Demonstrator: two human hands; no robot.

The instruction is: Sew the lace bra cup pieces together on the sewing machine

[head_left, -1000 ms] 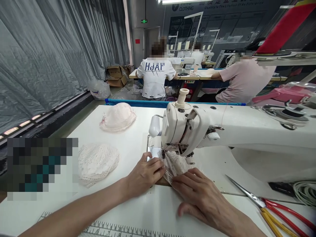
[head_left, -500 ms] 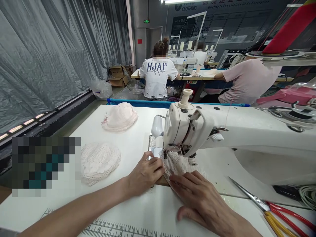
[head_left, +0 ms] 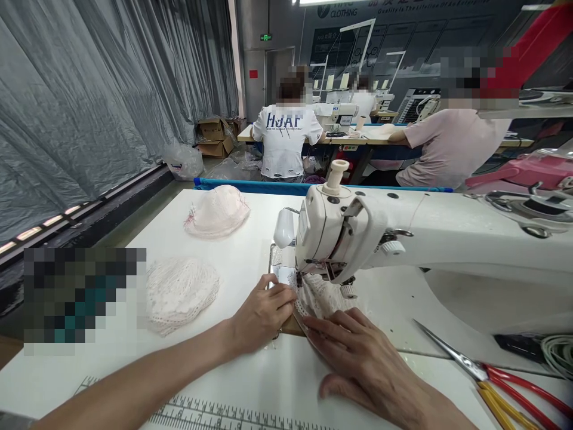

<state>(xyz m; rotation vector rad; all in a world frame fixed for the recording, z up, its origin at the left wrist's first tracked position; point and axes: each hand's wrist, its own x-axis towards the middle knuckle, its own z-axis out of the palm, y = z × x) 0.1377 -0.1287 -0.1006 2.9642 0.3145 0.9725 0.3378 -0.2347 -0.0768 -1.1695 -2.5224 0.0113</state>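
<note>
White lace fabric point(head_left: 320, 292) lies beneath the head of the white sewing machine point(head_left: 344, 233), partly hidden by the machine and my hands. Close to the needle, my left hand point(head_left: 266, 310) has its fingers curled and pinched on the fabric's left edge. My right hand point(head_left: 362, 358) rests flat, fingers stretched out over the near part of the lace, thumb apart on the table. A stack of lace pieces point(head_left: 183, 295) lies left of my left hand, and pale pink moulded cups point(head_left: 218, 210) sit farther back.
Scissors with red and yellow handles point(head_left: 478, 373) lie at the right. Ruler markings point(head_left: 201, 413) run along the front of the white table point(head_left: 242, 388). Coiled pale cord point(head_left: 559, 352) is at the right edge. Beyond the blue edge strip, several people sit at other machines.
Both hands have shifted very slightly to the left and up, with the lace edge between them. The pinch on the left and the flat right hand stay the same.
</note>
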